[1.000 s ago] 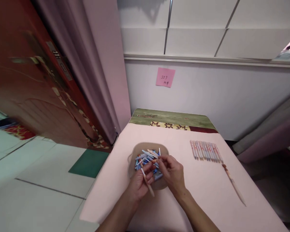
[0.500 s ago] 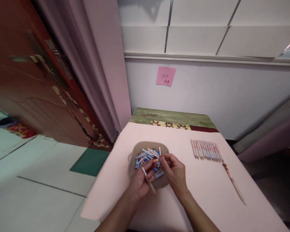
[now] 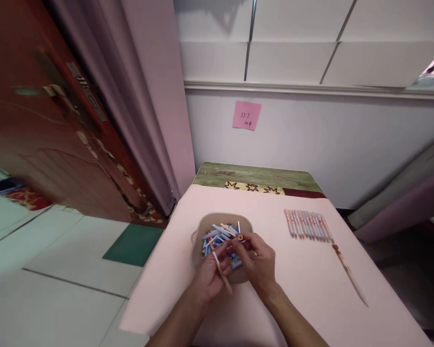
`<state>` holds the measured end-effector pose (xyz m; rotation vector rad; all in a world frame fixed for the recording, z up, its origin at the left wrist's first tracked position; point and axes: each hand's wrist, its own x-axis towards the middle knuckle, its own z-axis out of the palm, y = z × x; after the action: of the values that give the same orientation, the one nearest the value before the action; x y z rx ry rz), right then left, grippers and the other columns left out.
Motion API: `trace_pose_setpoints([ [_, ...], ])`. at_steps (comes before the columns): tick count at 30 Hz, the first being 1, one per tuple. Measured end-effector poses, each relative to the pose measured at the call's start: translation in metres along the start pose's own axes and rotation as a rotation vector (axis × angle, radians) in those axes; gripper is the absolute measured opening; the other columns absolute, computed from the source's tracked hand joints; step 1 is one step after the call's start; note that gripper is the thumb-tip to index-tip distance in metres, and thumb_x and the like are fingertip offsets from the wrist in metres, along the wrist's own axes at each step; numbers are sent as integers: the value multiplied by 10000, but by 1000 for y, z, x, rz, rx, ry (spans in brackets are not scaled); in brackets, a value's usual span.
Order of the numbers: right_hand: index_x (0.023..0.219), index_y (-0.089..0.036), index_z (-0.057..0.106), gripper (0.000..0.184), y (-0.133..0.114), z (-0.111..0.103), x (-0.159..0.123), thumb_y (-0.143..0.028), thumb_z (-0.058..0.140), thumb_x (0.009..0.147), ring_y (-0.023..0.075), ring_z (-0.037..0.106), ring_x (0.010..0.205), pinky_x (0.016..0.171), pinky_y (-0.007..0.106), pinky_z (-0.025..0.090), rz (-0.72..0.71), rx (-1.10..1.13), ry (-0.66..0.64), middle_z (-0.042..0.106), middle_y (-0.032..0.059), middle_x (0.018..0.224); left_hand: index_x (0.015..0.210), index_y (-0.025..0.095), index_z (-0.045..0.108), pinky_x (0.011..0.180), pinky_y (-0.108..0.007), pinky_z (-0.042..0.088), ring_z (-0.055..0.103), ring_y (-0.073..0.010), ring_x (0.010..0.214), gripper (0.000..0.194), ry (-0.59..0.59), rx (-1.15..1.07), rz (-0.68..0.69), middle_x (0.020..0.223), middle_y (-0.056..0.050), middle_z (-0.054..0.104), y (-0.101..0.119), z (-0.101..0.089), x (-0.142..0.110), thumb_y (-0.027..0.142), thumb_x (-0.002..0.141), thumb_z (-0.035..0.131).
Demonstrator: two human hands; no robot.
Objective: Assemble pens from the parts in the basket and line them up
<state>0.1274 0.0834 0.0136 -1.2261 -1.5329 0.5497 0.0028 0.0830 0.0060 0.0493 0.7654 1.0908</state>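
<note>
A tan bowl (image 3: pixel 198 230) full of several loose pen parts (image 3: pixel 217 232), blue and white, sits on the pink table (image 3: pixel 304 279). Both my hands hover over the bowl's near side. My left hand (image 3: pixel 210 273) is closed around a thin pale pen rod (image 3: pixel 223 279) that slants down to the right. My right hand (image 3: pixel 257 262) pinches a small tan pen piece (image 3: pixel 239 237) at its fingertips, close to the rod's upper end.
A row of several assembled pens (image 3: pixel 308 224) lies at the table's right, with one long pen (image 3: pixel 350 275) below it. A patterned cloth (image 3: pixel 256 177) covers the table's far end. A pink note (image 3: pixel 246 115) sticks on the wall; a red door (image 3: pixel 39 130) stands left.
My right hand has shifted slightly left, and the tan piece now sits at its fingertips above the rod's end. My left hand keeps hold of the rod.
</note>
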Motion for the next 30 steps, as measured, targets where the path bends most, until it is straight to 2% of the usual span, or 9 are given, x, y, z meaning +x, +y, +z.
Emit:
trace_pose_setpoints([
  [5,923,-197,658,158,5,3,-3,-318,623,829,144,652,618,600,233,508,164,148,-60,705,26,773,803,81,646,297,-118,247,294,23,308,113,-55,19,-15,608,0,621,-1,0,-2,143,734,712],
  [11,973,-190,595,253,10,6,-1,-379,645,812,141,636,633,572,232,501,404,583,-66,696,27,790,872,68,681,303,-116,237,298,31,317,203,-55,89,18,667,-32,661,-2,-1,-4,134,691,746],
  [16,1011,-179,577,295,9,6,3,-366,670,802,83,543,532,491,178,429,481,746,-68,652,-13,706,867,70,685,303,-119,240,314,27,315,216,-6,111,61,670,-34,674,-1,-2,-6,126,670,753],
  [20,1077,-177,568,391,9,6,4,-347,719,759,77,542,520,488,171,441,575,844,-54,668,-18,709,863,88,679,305,-124,235,328,20,309,244,5,134,72,680,-34,689,0,0,-9,94,633,758],
  [23,1014,-160,605,377,11,7,5,-312,767,710,64,560,523,480,151,457,725,992,-72,689,-8,745,831,104,669,304,-131,230,331,14,302,247,-1,154,87,649,-15,675,0,4,-13,105,608,775],
  [27,895,-131,650,314,12,9,5,-240,810,647,49,575,494,456,121,484,969,1153,-49,689,-14,690,901,131,664,303,-134,214,329,13,297,327,-23,219,151,629,15,649,-2,9,-16,130,600,793],
  [30,843,-111,670,250,10,12,3,-224,799,661,48,594,495,456,111,506,1053,1212,-24,706,6,697,957,168,656,304,-140,217,328,6,293,386,-22,255,225,611,41,626,-3,10,-16,166,599,802],
])
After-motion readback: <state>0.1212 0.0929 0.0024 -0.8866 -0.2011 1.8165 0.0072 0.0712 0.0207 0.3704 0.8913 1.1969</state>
